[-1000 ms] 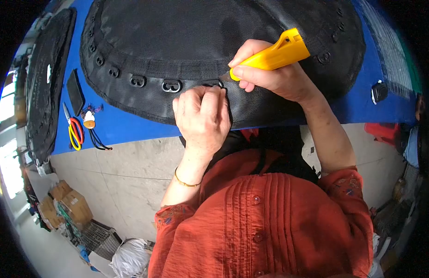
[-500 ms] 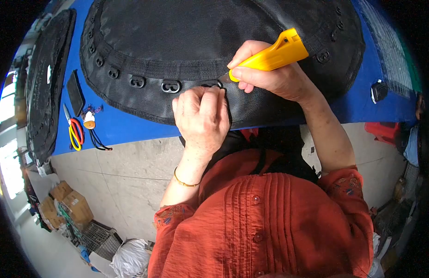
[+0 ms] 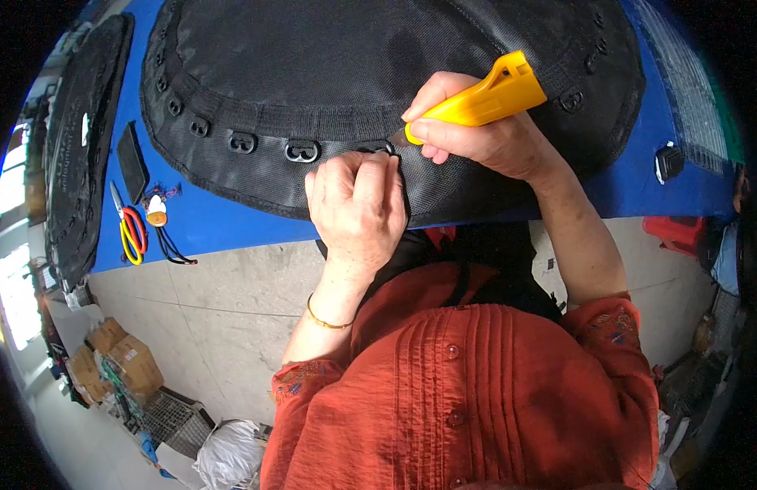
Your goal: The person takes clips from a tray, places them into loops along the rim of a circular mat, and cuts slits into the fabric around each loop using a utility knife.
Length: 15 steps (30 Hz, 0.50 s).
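A large round black fabric mat (image 3: 313,49) with a webbing band lies before me. Several black plastic buckles (image 3: 302,150) are fixed along that band. My left hand (image 3: 355,204) is closed at the mat's near part, its fingertips pinching one buckle (image 3: 375,148), which they partly cover. In my right hand (image 3: 484,143) is a yellow utility knife (image 3: 484,96), gripped near its front end. Its short blade points left, close to the pinched buckle and my left fingertips; whether the blade touches the band I cannot tell.
On the blue tabletop (image 3: 207,229), left of the mat, lie red-and-yellow-handled scissors (image 3: 131,233), a dark phone-like slab (image 3: 133,163) and a small orange-and-white item with black cords (image 3: 157,214). Another black mat (image 3: 80,139) lies far left. A small black object (image 3: 669,162) sits right.
Both hands stay almost in place. The knife and my right hand have shifted very slightly to the right; the pinched buckle is held as before.
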Each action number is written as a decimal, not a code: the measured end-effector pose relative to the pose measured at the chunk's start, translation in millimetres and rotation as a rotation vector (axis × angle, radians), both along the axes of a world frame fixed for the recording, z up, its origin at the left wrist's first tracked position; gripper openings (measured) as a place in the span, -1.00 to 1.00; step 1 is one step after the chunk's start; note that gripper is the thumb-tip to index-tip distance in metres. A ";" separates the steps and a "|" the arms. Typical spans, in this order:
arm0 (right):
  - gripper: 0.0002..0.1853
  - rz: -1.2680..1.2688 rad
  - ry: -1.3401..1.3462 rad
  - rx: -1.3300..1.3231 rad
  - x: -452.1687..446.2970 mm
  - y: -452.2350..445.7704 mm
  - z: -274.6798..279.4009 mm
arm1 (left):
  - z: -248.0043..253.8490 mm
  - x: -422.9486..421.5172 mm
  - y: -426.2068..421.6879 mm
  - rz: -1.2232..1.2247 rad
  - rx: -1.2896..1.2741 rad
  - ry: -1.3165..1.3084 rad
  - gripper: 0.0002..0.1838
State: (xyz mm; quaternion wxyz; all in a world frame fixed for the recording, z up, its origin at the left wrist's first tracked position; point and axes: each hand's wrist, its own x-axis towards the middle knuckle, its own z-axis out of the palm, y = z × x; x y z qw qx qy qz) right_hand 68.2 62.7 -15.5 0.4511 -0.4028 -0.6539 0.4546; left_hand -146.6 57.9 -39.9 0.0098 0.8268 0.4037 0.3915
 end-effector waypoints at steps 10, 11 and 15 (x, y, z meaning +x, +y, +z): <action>-0.88 -0.003 0.010 0.032 -0.8 -1.3 -2.1 | -0.1 0.1 0.7 -0.007 -0.003 -0.001 -0.87; -0.87 0.011 0.026 0.022 -1.2 -0.4 -1.4 | 0.3 -0.2 0.6 -0.007 -0.001 0.000 -0.87; -0.86 0.003 0.072 -0.177 -4.2 -0.7 6.8 | 2.0 -0.6 0.5 -0.013 -0.004 0.007 -0.87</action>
